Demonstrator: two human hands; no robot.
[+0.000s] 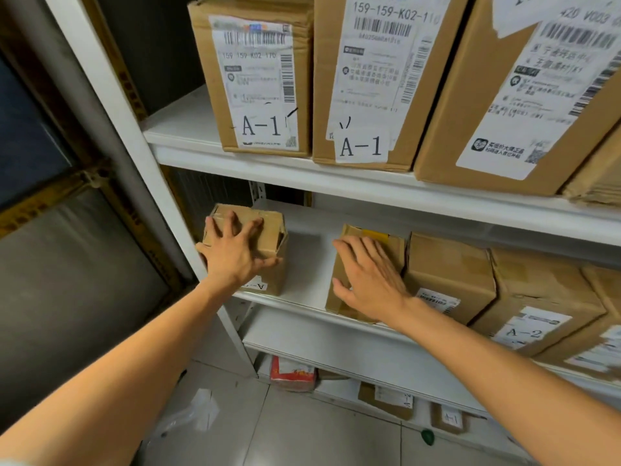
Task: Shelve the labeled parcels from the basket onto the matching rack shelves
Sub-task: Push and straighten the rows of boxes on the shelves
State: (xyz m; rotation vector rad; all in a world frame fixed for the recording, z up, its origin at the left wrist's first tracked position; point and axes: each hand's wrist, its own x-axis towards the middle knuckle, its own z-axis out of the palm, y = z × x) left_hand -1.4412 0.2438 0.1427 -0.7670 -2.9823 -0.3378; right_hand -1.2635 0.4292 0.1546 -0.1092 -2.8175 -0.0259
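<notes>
Left hand (pixel 235 253): fingers splayed wide and straight, palm pressed on the top front edge of the left box (pixel 274 240); pressing, not clasping.
Right hand (pixel 369 277): flat, fingers straight and close together, laid on the top of the middle box (pixel 393 245), thumb down its left side; no grip either.
Left box: on the middle shelf (pixel 309 264), at its left end beside the post (pixel 114 102); label (pixel 257 284) partly hidden by the wrist, only "A-" readable.
Middle box: same shelf, touching the A-2 box (pixel 450 274) on its right, well apart from the left box.
Top shelf: A-1 boxes (pixel 262 85) standing in a row.
Basket: not in view.
Step, as judged: pushing both boxes back and square.
Risk one: wrong shelf for the left box, its number unread.
Risk two: uneven push, left box skewing against the post.
Risk three: middle box seemingly near the front lip, liable to tip forward on release.
</notes>
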